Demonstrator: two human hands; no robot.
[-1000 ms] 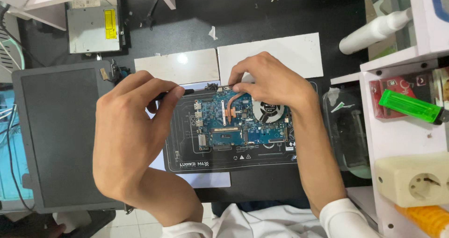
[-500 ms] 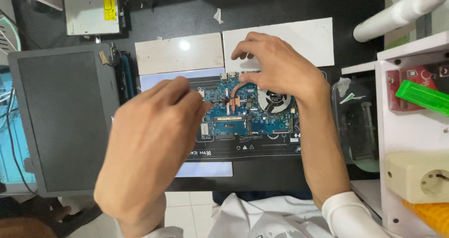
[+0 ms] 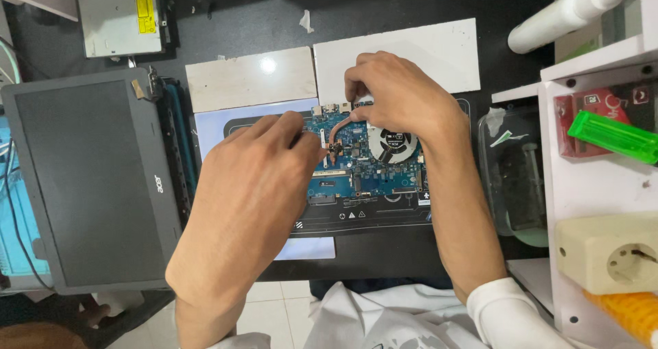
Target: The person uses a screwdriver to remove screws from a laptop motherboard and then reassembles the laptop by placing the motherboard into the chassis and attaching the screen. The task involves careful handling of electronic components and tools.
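Observation:
A blue laptop motherboard [image 3: 373,177] with a round fan [image 3: 396,147] and a copper heat pipe [image 3: 337,126] lies on a black work mat [image 3: 356,217]. My left hand [image 3: 250,198] lies over the board's left part, its curled fingertips pressing down next to the heat pipe; what is under the palm is hidden. My right hand [image 3: 401,99] reaches over the fan, with thumb and fingers pinched on the board's far edge by the ports.
A grey laptop lid [image 3: 89,184] lies at left, an optical drive [image 3: 120,16] behind it. Two white tiles [image 3: 250,78] sit beyond the board. At right stand a clear plastic container [image 3: 514,177] and a white shelf [image 3: 596,184] with a green object [image 3: 613,136] and a power socket [image 3: 610,253].
My left hand has slid from the board's left edge to lie across its left half. The right hand has stayed at the far edge, its fingers closing there.

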